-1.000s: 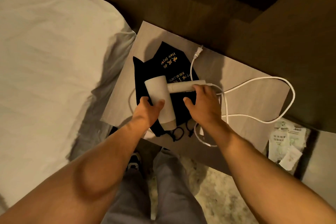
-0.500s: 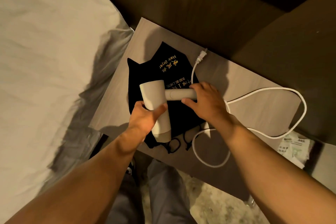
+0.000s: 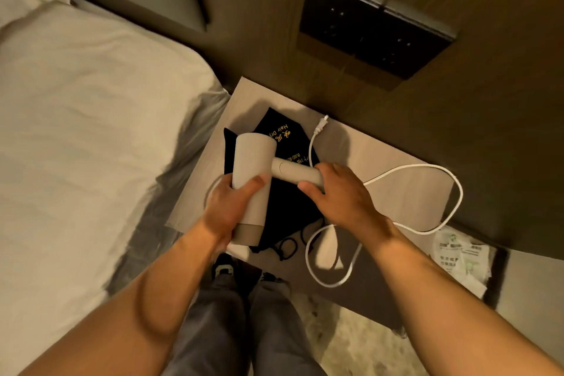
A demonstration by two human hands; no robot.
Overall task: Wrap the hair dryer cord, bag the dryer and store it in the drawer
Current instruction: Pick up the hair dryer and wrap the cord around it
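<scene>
The left hand (image 3: 227,207) clasps the dryer (image 3: 251,189) barrel, which runs 12 to 6 above the bag (image 3: 293,210). The right hand (image 3: 341,195) grips the handle, which points to 3 o'clock. From there the loose cord (image 3: 427,168) loops out toward 3 across the nightstand (image 3: 381,149), nearer the right hand; the plug (image 3: 320,127) lies at 12.

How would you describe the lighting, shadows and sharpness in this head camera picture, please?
Head view: dim, warm light; the white hair dryer and loose white cord stay legible, while the black drawstring bag loses detail; hands cast soft shadows on the pale wooden nightstand; wide-angle lens bends the edges; forearms slightly blurred.
</scene>
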